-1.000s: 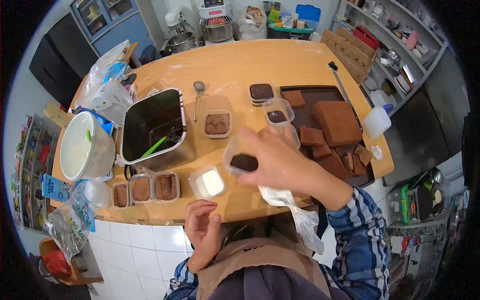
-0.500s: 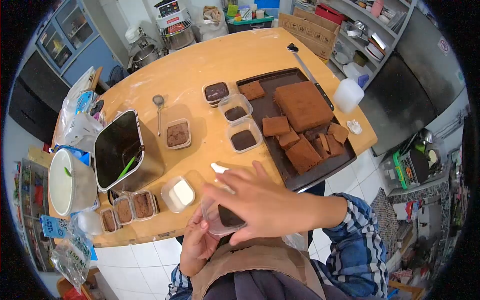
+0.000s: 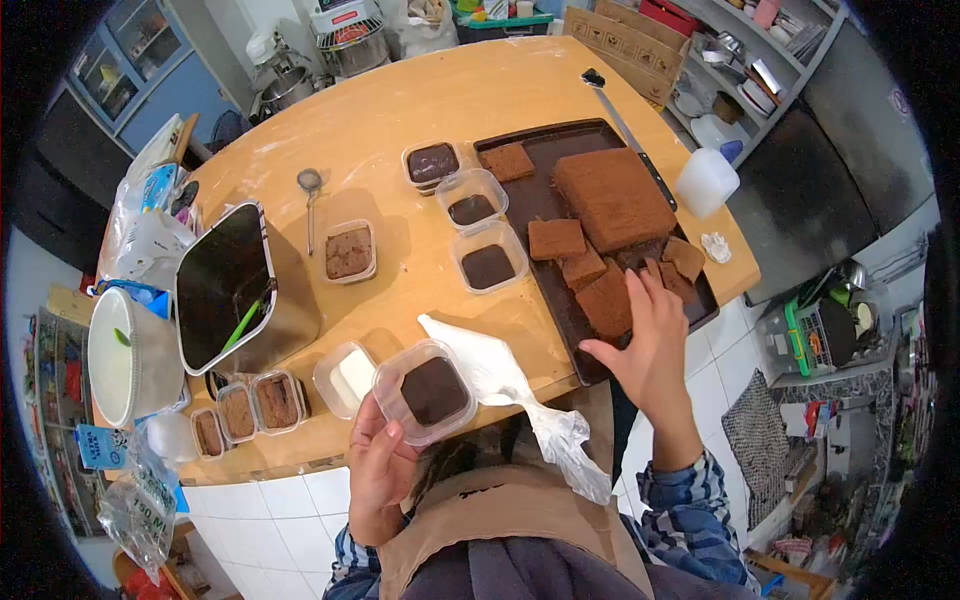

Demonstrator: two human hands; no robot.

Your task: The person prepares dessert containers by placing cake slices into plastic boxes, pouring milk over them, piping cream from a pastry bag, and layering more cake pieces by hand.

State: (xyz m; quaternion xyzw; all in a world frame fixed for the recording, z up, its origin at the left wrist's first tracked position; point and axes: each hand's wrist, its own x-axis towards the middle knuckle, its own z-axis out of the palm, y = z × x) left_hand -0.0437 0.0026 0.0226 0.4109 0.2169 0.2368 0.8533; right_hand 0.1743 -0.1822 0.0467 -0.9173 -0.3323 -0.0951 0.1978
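Observation:
My left hand (image 3: 385,460) grips the rim of a clear plastic tub (image 3: 388,398) with a square dark chocolate layer in its bottom. My right hand (image 3: 652,345) reaches over the dark baking tray (image 3: 562,338), thumb and fingers apart, fingertips at the broken cake pieces (image 3: 682,262); whether they touch is unclear. Larger chocolate cake pieces (image 3: 604,300) lie just left of the fingers, and a big cake block (image 3: 615,200) sits behind them. Beside the held tub lies a white piping bag (image 3: 490,362).
Two tubs with dark bottoms (image 3: 488,267) stand left of the tray. A knife (image 3: 650,180) rests along its right edge. A deep metal pan (image 3: 228,290) holds a green-handled tool. A white bucket (image 3: 135,360) stands at left, with filled tubs (image 3: 277,400) near the front edge.
My right hand has moved from above the held tub to the cake pieces on the tray, uncovering the piping bag. My left hand still holds the tub, now slightly higher.

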